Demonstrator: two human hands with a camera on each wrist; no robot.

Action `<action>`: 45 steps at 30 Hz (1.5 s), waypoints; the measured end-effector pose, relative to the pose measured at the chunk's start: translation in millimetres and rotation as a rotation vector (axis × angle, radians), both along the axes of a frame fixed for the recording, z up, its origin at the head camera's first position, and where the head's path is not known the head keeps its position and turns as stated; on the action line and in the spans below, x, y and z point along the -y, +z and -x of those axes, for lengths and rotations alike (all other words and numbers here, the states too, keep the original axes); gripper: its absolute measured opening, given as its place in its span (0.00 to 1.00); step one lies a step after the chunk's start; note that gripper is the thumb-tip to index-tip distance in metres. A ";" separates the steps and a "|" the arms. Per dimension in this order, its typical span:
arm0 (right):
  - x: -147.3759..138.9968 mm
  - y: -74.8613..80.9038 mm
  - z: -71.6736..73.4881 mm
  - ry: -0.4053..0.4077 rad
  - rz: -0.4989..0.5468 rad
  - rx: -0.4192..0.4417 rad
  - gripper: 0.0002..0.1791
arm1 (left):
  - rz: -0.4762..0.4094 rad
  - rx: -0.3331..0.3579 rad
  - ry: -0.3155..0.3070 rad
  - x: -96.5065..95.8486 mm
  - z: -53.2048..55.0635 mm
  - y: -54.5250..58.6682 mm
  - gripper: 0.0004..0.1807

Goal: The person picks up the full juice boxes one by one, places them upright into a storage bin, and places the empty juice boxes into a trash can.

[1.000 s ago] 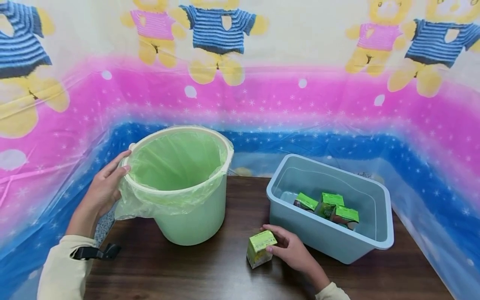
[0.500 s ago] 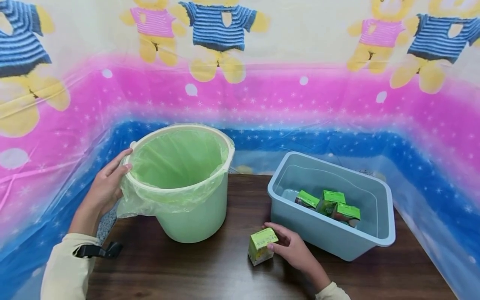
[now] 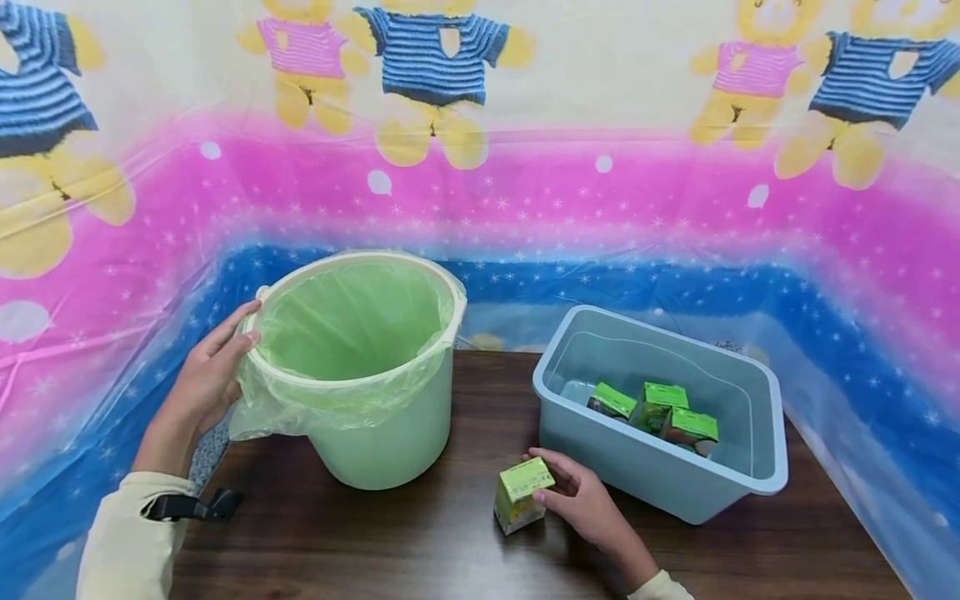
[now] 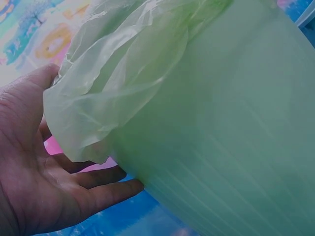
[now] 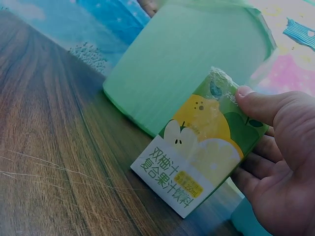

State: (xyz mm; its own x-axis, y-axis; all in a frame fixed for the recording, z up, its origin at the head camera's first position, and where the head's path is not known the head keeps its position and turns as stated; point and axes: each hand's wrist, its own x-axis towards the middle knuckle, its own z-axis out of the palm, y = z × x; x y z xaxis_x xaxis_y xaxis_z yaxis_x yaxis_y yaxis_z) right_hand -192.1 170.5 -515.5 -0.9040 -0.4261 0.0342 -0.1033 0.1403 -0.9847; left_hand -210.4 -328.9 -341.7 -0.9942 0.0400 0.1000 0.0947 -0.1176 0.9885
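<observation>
On the left stands a pale green bin [image 3: 382,442] with a translucent liner [image 4: 108,88] folded over its rim. My left hand [image 3: 210,375] touches the rim's left side with thumb and index fingertips. In the left wrist view, its lower fingers [image 4: 110,189] extend straight along the outer wall, the loose liner covering part of the hand. My right hand [image 3: 585,504] holds a small green juice box [image 3: 522,496] by its side, thumb near the top. The right wrist view shows fruit pictures and Chinese lettering on that juice box, upright and low at the dark wooden table.
A grey-blue plastic tub [image 3: 645,467] stands to the right of the bin, with several green-topped boxes [image 3: 663,396] inside. Behind hangs a pink and blue curtain [image 3: 525,183] with bear prints. A black strap [image 3: 197,505] circles the left wrist.
Both hands, the juice box, the bin and the tub keep their places; the head view only shifts slightly.
</observation>
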 end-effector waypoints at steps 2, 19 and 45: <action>0.4 0.7 0.0 -0.002 -0.003 0.000 0.34 | -0.005 -0.002 -0.001 -0.2 -0.1 -0.1 0.32; 1.8 -1.1 -1.4 -0.028 -0.009 0.028 0.33 | -0.040 -0.009 -0.010 -0.7 0.4 -0.9 0.32; 12.8 66.5 -13.8 0.097 0.185 -0.103 0.31 | -0.043 -0.019 -0.010 -0.7 0.7 -2.0 0.32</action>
